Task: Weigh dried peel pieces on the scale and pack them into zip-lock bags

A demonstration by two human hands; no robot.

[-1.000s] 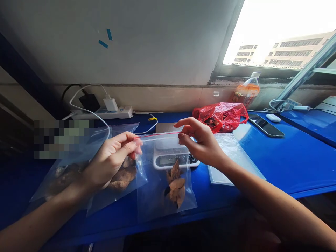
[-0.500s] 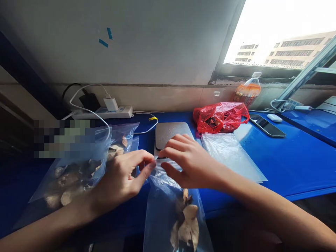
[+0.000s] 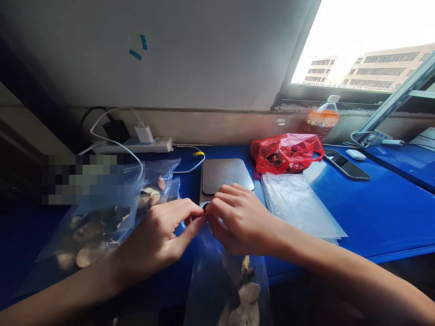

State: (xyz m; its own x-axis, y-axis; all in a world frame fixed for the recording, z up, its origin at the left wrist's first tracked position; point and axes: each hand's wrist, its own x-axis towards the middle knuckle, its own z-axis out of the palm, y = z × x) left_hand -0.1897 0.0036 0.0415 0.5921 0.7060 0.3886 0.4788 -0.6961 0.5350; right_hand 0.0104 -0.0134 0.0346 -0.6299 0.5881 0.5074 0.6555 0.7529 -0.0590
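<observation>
The left hand (image 3: 170, 233) was nearly closed, thumb and forefinger pinched on the top edge of a clear bag (image 3: 200, 290). The right hand (image 3: 239, 217) curled palm-down right beside those fingertips, its fingers closed on the same edge, though its thumb was mostly hidden. The bag hung below and toward the wearer from both hands, its lower end cut off by the frame. Pinching so close together probably let one hand steady the edge while the other pressed it, with the weight left hanging low.

The bag looked thin, hazy and creased near the grip. Inside, below the right hand, showed dried pieces (image 3: 249, 294), pale tan and brown, curled, with darker edges.

Just beyond the right hand stood a scale (image 3: 226, 176), its metal plate specked. Filled bags (image 3: 98, 226) lay left of the left hand and flat bags (image 3: 302, 208) right of the right hand on the blue surface (image 3: 384, 213), perhaps to keep the two kinds apart and within reach.
</observation>
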